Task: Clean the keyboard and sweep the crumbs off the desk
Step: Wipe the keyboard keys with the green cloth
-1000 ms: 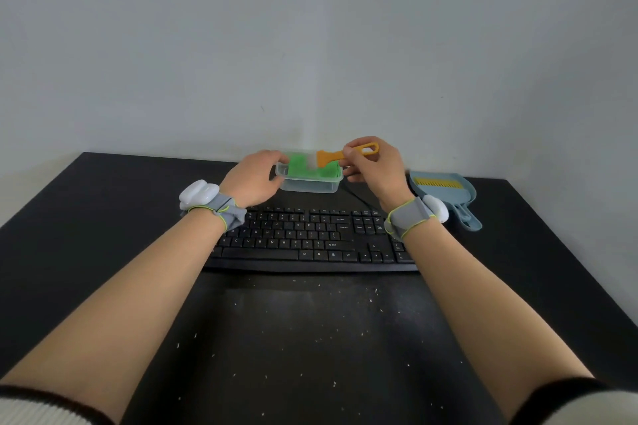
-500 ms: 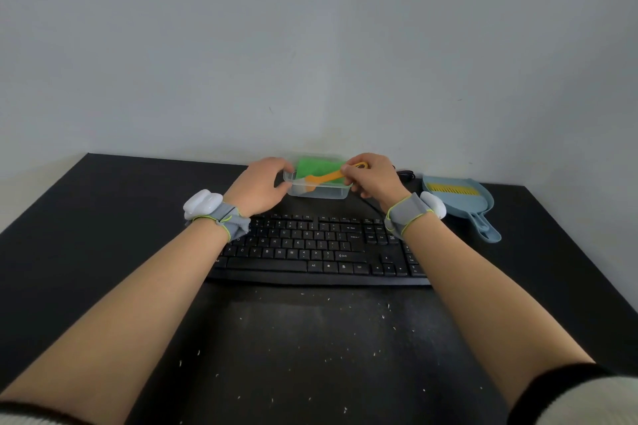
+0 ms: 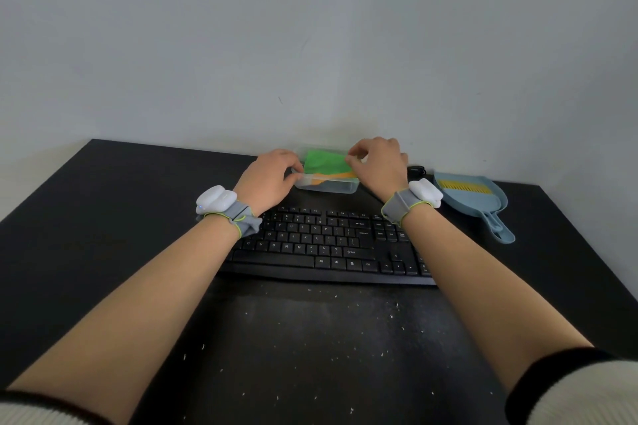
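A black keyboard (image 3: 328,245) lies across the middle of the black desk (image 3: 103,217). White crumbs (image 3: 397,305) are scattered on the desk in front of it. Behind the keyboard stands a clear plastic container (image 3: 331,187) with a green cloth (image 3: 322,162) and an orange brush (image 3: 340,176) inside. My left hand (image 3: 269,178) grips the container's left end. My right hand (image 3: 378,162) is over its right end, thumb and fingertips pinching the right edge of the green cloth. The brush's far end is hidden under that hand.
A blue dustpan (image 3: 473,198) with a yellow comb edge lies to the right of the keyboard, handle pointing toward me. A black cable (image 3: 416,169) runs behind the keyboard by the wall. The wall stands directly behind the container.
My right hand lowered the orange brush into the container and let it go, then took the green cloth's edge. The container moved down onto the desk; my left hand kept hold of it.
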Available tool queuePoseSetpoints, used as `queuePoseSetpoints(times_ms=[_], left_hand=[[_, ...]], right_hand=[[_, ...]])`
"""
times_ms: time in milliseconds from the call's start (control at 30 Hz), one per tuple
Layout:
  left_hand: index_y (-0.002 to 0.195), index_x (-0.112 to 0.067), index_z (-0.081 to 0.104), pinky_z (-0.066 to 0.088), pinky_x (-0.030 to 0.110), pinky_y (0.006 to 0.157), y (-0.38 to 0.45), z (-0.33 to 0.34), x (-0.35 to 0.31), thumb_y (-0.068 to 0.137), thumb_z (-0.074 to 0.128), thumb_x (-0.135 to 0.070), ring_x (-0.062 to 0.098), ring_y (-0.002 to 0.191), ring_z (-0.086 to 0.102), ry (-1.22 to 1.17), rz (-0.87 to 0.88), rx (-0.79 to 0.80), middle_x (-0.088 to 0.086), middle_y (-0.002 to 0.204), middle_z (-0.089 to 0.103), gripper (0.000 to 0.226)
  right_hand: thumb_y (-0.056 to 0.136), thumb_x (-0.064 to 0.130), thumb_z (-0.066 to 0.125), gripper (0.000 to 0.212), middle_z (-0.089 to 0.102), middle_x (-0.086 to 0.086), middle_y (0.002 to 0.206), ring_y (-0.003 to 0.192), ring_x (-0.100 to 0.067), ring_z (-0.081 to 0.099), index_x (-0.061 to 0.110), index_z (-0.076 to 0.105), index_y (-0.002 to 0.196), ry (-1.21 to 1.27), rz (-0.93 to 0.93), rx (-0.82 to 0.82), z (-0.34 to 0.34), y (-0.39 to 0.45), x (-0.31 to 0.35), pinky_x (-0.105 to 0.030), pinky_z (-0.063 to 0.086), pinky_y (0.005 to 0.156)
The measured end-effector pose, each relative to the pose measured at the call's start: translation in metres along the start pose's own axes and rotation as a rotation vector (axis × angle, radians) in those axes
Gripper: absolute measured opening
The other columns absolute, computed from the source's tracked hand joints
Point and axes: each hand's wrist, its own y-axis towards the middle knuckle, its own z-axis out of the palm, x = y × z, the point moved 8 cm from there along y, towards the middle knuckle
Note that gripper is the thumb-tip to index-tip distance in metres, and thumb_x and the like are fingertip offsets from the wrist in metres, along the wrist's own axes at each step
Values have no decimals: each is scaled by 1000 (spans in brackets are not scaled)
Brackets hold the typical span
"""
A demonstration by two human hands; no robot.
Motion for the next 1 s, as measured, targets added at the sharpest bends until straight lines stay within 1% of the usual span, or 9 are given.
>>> queuePoseSetpoints(times_ms=[233,367,533,600,667,767,833,900,1000], left_hand=[[96,-17,73,49,41,89,2,-1,3,92,65,-25,25,106,61,-30,-49,-52,2,117,67,13],[95,-19,74,49,39,88,4,-2,2,92,65,-27,23,106,61,-22,-72,-56,0,116,68,12],[92,-22,72,48,35,81,5,-3,4,91,65,-32,20,106,59,-16,-100,-66,-5,117,63,13],[91,-22,71,43,32,77,5,-3,4,91,65,-34,19,104,59,9,-115,-72,-7,117,61,14],[92,-22,71,41,31,76,4,-2,2,92,64,-35,20,104,59,24,-125,-81,-7,118,59,15],[100,-22,70,41,32,78,5,1,0,92,64,-37,21,107,58,24,-138,-55,-4,122,58,18],[115,-22,65,46,35,88,4,0,-1,90,66,-41,21,113,56,-11,-150,-42,-2,124,57,32],[126,-18,57,45,36,98,1,-7,-7,87,70,-44,16,117,55,-131,-143,-62,-2,127,58,49],[129,-16,55,41,23,98,-9,-17,-22,85,76,-38,5,113,56,-398,-120,-91,-8,122,60,54]], right_hand=[[90,43,63,28,64,3,117,127,-24,37,29,70,113,-53,-107,131,30,16,18,-42,30,96],[84,49,66,34,64,-2,113,125,-25,35,33,69,114,-124,-97,188,41,23,20,-41,28,94],[86,43,66,27,64,-6,108,123,-29,37,28,72,107,-203,-116,143,40,26,25,-43,25,102],[87,39,66,25,66,-4,109,124,-29,38,25,71,107,-149,-127,79,36,25,27,-42,21,108],[89,34,65,24,67,-4,109,123,-29,41,20,69,108,-59,-146,19,28,24,27,-41,24,109],[89,23,65,23,66,-5,109,119,-29,46,15,64,110,118,-194,-25,13,17,30,-43,39,100],[88,19,65,22,65,-5,108,114,-26,49,15,59,109,249,-218,-43,1,9,31,-39,44,93],[88,16,66,22,64,-1,107,109,-21,53,14,56,108,346,-241,-50,-13,-4,35,-28,40,85],[88,15,69,22,63,5,103,103,-15,59,14,55,106,490,-235,-18,-23,-26,39,-22,41,82]])
